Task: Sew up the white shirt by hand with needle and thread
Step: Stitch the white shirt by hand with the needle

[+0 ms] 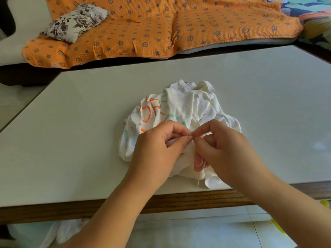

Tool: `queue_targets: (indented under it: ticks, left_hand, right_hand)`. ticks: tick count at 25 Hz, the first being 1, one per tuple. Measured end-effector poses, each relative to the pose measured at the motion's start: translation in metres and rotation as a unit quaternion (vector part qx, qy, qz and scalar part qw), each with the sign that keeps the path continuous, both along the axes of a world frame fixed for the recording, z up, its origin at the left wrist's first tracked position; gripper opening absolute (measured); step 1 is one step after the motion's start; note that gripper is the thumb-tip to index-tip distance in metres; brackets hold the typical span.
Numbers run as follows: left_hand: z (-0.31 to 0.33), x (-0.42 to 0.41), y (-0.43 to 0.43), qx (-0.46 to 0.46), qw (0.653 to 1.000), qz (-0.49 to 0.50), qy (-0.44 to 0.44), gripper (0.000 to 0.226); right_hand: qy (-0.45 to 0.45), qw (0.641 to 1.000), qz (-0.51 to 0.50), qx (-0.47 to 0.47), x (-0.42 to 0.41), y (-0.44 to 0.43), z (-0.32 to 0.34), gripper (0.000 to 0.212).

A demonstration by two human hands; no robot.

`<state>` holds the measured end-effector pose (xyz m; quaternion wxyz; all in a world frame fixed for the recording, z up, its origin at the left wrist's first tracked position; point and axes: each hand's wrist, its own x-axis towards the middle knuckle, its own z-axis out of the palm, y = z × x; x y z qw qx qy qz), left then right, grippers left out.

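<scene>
Pale tabletop fills the view, and just past the wooden front edge of the table (53, 210) the left hand (157, 149) and right hand (223, 149) meet fingertip to fingertip, each pinching the same small fold of the shirt (180, 106) between thumb and forefinger. That white shirt lies crumpled at the middle of the front edge, with bare surface wide open to both sides and behind it. Beyond the far edge stands a sofa (143, 24) under an orange cover, a flowered pillow (75, 22) at its left end.
</scene>
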<state>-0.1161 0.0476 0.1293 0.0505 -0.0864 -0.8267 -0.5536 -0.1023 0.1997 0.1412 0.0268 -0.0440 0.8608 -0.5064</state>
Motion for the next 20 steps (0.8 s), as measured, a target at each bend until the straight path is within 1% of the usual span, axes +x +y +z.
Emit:
queue_targets:
  ticks: [1, 3, 5, 7, 9, 11, 13, 15, 17, 20]
  left_hand:
    - [-0.001, 0.000, 0.001, 0.023, 1.000, 0.008, -0.011, 0.010]
    - [-0.001, -0.002, 0.000, 0.060, 0.996, 0.016, -0.065, 0.014]
    - [-0.003, -0.005, -0.001, 0.071, 0.991, 0.010, -0.116, 0.013]
    - [-0.005, -0.005, -0.001, 0.098, 0.987, -0.003, -0.126, 0.012]
    - [-0.008, -0.005, -0.001, 0.092, 0.991, -0.015, -0.098, 0.014]
    - [-0.008, -0.004, -0.001, 0.041, 0.998, -0.026, -0.046, 0.015]
    - [-0.008, -0.003, -0.001, -0.011, 0.999, -0.029, 0.006, 0.016]
    - [-0.009, -0.003, -0.001, -0.053, 0.997, -0.026, 0.049, 0.015]
    - [-0.009, -0.003, -0.002, -0.064, 0.996, -0.022, 0.053, 0.013]
    - [-0.007, -0.005, -0.004, -0.052, 0.998, -0.021, 0.015, 0.011]
  right_hand:
    - [0.010, 1.000, -0.010, -0.018, 0.000, -0.001, -0.001, 0.012]
    - [0.013, 0.998, -0.022, -0.059, -0.001, -0.001, -0.003, 0.011]
    - [0.011, 0.997, -0.019, -0.076, 0.000, -0.002, -0.005, 0.009]
    - [0.007, 0.996, -0.015, -0.084, 0.000, -0.003, -0.007, 0.008]
    - [0.008, 0.995, -0.013, -0.104, 0.000, -0.004, -0.008, 0.006]
    - [0.011, 0.993, 0.001, -0.118, -0.001, -0.003, -0.009, 0.005]
    - [0.002, 0.992, 0.021, -0.124, -0.002, -0.002, -0.009, 0.007]
    - [-0.014, 0.994, 0.025, -0.107, -0.003, -0.001, -0.006, 0.008]
    - [-0.011, 0.996, -0.002, -0.086, -0.006, 0.001, -0.002, 0.011]
    - [0.044, 0.994, -0.089, -0.053, -0.019, 0.014, 0.002, 0.013]
